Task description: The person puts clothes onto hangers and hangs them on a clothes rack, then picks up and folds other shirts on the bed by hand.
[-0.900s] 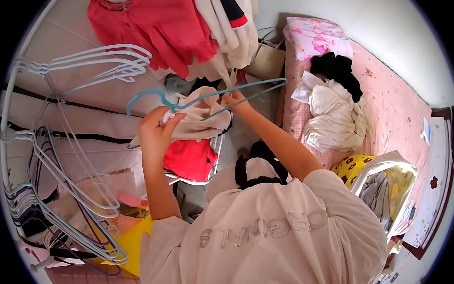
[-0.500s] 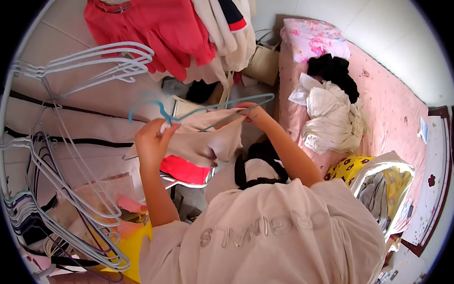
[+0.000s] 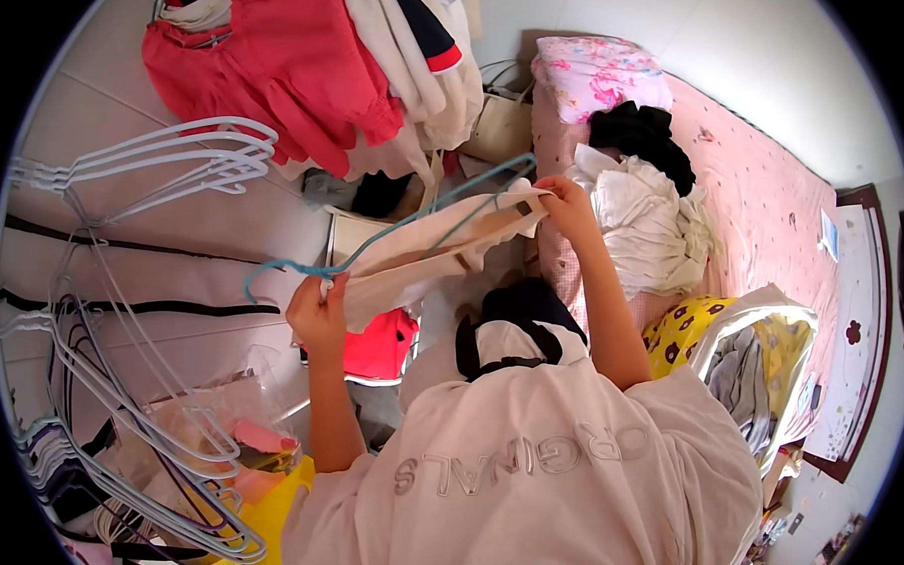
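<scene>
My left grip (image 3: 319,309) pinches the blue hanger (image 3: 405,221) and beige garment (image 3: 397,284) near the hook; my right grip (image 3: 570,209) pinches the garment's opposite end.

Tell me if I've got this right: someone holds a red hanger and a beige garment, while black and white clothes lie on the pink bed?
Not quite: the head view shows a blue hanger, not a red one. The beige garment and the clothes on the pink bed are right.
</scene>
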The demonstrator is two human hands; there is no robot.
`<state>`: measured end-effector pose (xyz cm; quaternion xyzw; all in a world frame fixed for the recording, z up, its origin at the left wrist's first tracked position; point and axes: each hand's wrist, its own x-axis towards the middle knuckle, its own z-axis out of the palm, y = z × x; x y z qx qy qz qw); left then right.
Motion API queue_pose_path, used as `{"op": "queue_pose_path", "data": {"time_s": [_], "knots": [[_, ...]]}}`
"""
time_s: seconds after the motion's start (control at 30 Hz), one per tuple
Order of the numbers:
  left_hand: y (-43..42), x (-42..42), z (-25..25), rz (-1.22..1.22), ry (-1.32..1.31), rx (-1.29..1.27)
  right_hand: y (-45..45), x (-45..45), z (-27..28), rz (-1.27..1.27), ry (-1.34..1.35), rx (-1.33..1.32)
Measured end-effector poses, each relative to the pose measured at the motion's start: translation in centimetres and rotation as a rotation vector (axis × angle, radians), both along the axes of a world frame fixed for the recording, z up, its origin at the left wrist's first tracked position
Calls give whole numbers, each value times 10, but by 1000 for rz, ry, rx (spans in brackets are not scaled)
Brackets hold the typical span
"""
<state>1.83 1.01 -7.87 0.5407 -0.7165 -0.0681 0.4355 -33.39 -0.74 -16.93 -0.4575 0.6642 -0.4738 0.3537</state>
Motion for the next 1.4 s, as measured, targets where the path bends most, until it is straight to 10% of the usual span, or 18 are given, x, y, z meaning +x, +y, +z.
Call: {"op": "queue_pose_path", "data": {"time_s": [0.4,0.7,0.9,1.03,1.2,1.4], "knots": [[4,-4,-12,-191,-183,-139,3,-11,29,-15,-116,43],[5,-25,-26,-242,-263,-215,20,20,74,-91,454,22],[4,-71,-22,-137,-69,-166,51,112,112,344,444,123],[-1,-68,-7,-168,-23,-39,55,82,139,612,192,-131],[-15,-62,31,-261,-4,40,17,28,154,301,927,-697],[-52,-32,45,-285,-24,33,-1,-2,124,334,788,-549]]}}
